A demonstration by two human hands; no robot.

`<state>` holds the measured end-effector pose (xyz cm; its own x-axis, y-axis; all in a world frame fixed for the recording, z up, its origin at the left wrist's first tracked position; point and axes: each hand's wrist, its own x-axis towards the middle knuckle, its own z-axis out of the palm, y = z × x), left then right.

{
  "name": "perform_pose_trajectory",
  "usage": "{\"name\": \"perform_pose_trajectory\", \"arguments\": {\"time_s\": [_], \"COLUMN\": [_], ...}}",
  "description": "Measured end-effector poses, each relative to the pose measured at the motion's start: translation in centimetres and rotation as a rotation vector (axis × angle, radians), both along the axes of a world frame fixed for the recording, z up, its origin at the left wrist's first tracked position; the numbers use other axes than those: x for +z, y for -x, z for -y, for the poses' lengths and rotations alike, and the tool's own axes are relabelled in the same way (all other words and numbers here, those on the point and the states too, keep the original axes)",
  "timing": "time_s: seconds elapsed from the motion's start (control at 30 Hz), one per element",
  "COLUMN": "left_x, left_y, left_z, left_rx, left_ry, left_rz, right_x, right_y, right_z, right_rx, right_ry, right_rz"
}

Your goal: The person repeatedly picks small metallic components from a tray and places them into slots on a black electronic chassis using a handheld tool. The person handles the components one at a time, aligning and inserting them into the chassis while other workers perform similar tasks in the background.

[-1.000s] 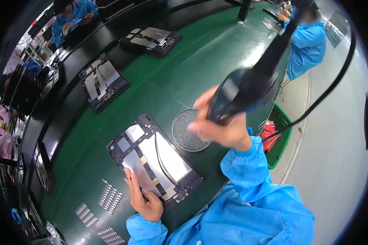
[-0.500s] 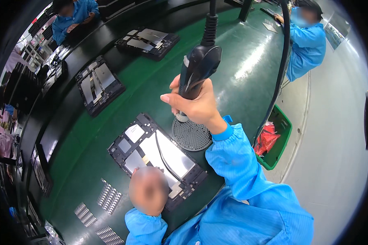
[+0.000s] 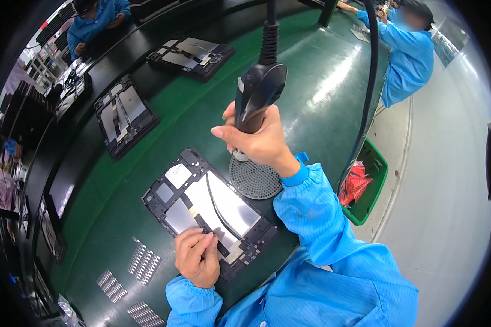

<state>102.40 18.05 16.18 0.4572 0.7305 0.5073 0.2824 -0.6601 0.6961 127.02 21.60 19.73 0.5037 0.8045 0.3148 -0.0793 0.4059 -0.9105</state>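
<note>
An opened tablet-like device (image 3: 223,204) with a black frame and silver inner plates lies on the green table in front of me. My left hand (image 3: 197,260) rests at its near left edge, thumb and fingers pinched together over a dark strip (image 3: 204,224). Whatever is between those fingertips is too small to make out. In my right hand (image 3: 264,141) is a black corded electric screwdriver (image 3: 255,98), held upright with its cord going up. Its tip is hidden. Beneath that hand sits a round grey perforated disc (image 3: 256,179), next to the device's far right side.
Several sheets of small metal parts (image 3: 144,261) lie left of my left hand. Similar opened devices (image 3: 126,115) sit along the dark strip at the far left. A green bin (image 3: 375,182) with red packaging stands at right. Co-workers in blue (image 3: 409,62) sit beyond.
My right hand and the screwdriver have shifted slightly left. The devices on the dark strip sit a little farther left. The co-worker at far right now stretches an arm out.
</note>
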Motion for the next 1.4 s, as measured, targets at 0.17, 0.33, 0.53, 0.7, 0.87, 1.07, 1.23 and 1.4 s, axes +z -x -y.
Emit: {"name": "perform_pose_trajectory", "arguments": {"time_s": [0.17, 0.33, 0.53, 0.7, 0.87, 1.07, 1.23, 1.4], "left_x": [0.1, 0.7, 2.0, 0.8, -0.8, -1.7, 0.2, 1.2], "left_y": [-0.4, 1.1, 5.7, 7.2, 6.8, 6.2, 7.1, 7.1], "left_z": [0.1, -0.8, -2.9, -2.7, -4.5, -5.9, -6.5, -8.0], "left_rx": [-0.022, 0.021, 0.33, 0.228, 0.218, 0.198, 0.057, 0.044], "left_ry": [0.062, 0.06, 0.692, 0.865, 0.811, 0.714, 0.788, 0.796], "left_rz": [0.055, 0.053, 0.125, 0.259, 0.211, 0.128, 0.069, -0.055], "right_x": [0.2, -0.1, 1.1, 2.4, 2.9, 3.8, 5.0, 2.7], "right_y": [-0.4, -0.1, -0.2, 2.7, 6.7, 9.8, 13.3, 16.7], "right_z": [0.0, -0.1, 0.7, 1.6, 2.6, 3.4, 2.0, -1.3], "right_rx": [0.016, 0.015, -0.073, -0.02, 0.086, 0.26, 0.368, 0.431], "right_ry": [0.014, 0.001, -0.052, -0.254, -0.312, -0.29, -0.184, -0.254], "right_rz": [0.005, -0.008, 0.017, 0.046, 0.103, 0.217, 0.433, 0.271]}}
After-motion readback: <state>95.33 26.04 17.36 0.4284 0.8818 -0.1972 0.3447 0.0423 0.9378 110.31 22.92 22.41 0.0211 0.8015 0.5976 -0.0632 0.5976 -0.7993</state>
